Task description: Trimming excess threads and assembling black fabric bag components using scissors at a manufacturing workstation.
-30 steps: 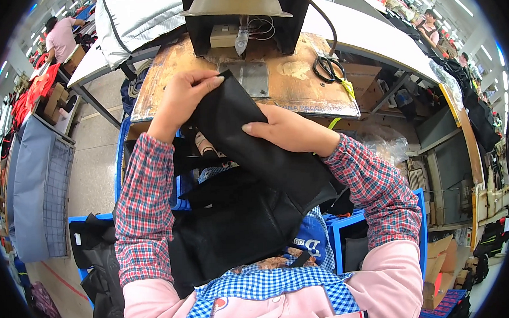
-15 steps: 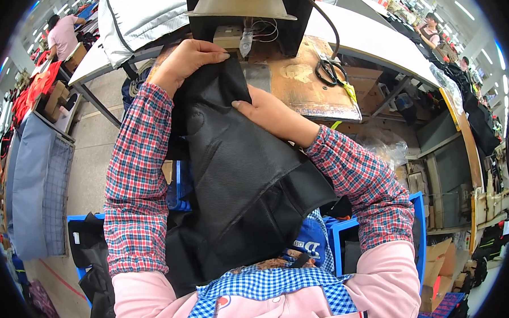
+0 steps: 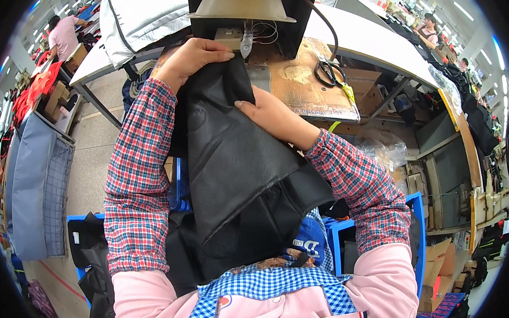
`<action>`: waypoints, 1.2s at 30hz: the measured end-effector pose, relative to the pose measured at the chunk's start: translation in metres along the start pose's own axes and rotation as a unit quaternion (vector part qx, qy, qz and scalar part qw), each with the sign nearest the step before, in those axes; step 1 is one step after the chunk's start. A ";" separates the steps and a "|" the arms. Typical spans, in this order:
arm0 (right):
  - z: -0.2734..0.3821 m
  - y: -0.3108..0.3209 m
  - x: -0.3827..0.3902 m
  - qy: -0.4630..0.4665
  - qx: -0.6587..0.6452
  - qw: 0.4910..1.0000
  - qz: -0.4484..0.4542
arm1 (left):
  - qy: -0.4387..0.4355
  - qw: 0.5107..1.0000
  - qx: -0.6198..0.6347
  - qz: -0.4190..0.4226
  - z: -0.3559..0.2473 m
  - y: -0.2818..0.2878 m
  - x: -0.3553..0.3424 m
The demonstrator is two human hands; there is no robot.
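A large piece of black fabric [image 3: 237,154] hangs from my two hands and drapes down over my lap. At its top edge my left hand [image 3: 202,58] is closed, thumb and fingers pinching the cloth just below a machine's cream funnel-shaped hood [image 3: 242,6]. Lower and to the right, my right hand [image 3: 264,111] grips the same fabric, its thumb on the near side and its fingers hidden behind the cloth. A small clear fitting with thin wires [image 3: 246,44] hangs under the hood, close to the left fingertips.
Black-handled scissors [image 3: 330,72] lie on the worn wooden board [image 3: 299,72] right of the fabric. White tables [image 3: 369,46] stand behind. Blue crates [image 3: 417,209] flank my lap, black pieces in the left one. Other people work far off at both sides.
The fabric's top edge and my left hand have shifted slightly to the right. My right hand has moved a little right too, and the cloth's folds have changed.
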State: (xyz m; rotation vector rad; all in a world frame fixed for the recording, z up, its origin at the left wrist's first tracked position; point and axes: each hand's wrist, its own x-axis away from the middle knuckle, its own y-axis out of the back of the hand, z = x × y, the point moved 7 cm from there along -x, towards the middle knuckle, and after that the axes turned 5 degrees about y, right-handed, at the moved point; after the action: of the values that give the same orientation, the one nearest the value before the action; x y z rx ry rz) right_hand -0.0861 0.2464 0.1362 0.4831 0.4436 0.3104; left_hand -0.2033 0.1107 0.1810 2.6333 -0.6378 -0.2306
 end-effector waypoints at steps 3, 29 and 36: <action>0.003 -0.001 0.019 -0.060 0.034 0.998 0.014 | -0.013 0.999 -0.032 0.002 -0.005 -0.003 0.016; 0.144 0.071 0.193 0.112 0.511 0.852 0.030 | -0.135 0.949 -0.114 0.261 -0.101 -0.167 0.202; 0.100 0.044 0.166 0.167 0.343 0.918 0.113 | -0.018 0.921 -0.216 0.323 -0.068 -0.159 0.200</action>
State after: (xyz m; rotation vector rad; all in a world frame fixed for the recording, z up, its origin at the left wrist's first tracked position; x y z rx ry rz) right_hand 0.0963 0.3104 0.1826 1.1844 0.8398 0.4629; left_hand 0.0542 0.1697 0.1611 1.8822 -1.2610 -0.1887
